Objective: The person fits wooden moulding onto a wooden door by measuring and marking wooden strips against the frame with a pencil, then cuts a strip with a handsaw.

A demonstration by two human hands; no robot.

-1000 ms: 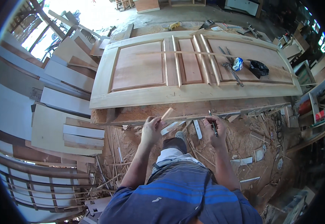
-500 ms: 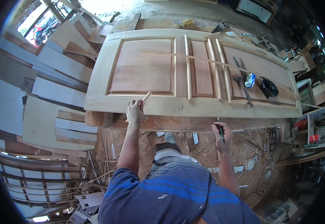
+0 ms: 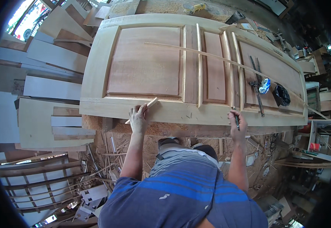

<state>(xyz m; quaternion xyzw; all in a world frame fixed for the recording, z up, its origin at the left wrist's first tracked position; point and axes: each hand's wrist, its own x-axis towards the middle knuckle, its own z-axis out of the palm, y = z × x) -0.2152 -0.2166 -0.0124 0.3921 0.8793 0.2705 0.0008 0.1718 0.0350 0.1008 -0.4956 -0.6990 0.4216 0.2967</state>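
Note:
A panelled wooden door (image 3: 97,83) lies flat in front of me on a sawdust-strewn bench. At its near left edge my left hand (image 3: 138,118) is closed around a short pale wooden strip (image 3: 152,102), which slants across the frame piece. Further right, my right hand (image 3: 238,123) grips a dark pen or pencil (image 3: 237,119), its tip by the door's near edge. Upright moulding strips, one of them a loose-looking moulding (image 3: 200,68), run across the door's middle. Over them lies a long thin wooden strip (image 3: 215,57), set diagonally.
On the door's right part rest a hammer-like tool (image 3: 257,93), a blue-and-white packet (image 3: 264,86) and a black plastic bag (image 3: 281,95). A yellow tool (image 3: 199,7) sits beyond the far edge. Board offcuts (image 3: 53,87) lean at left. Wood scraps (image 3: 112,152) litter the floor.
My view has come closer to the door. The strip in my left hand now lies more slanted over the door's edge. My right hand has moved up and right to the door with the pen.

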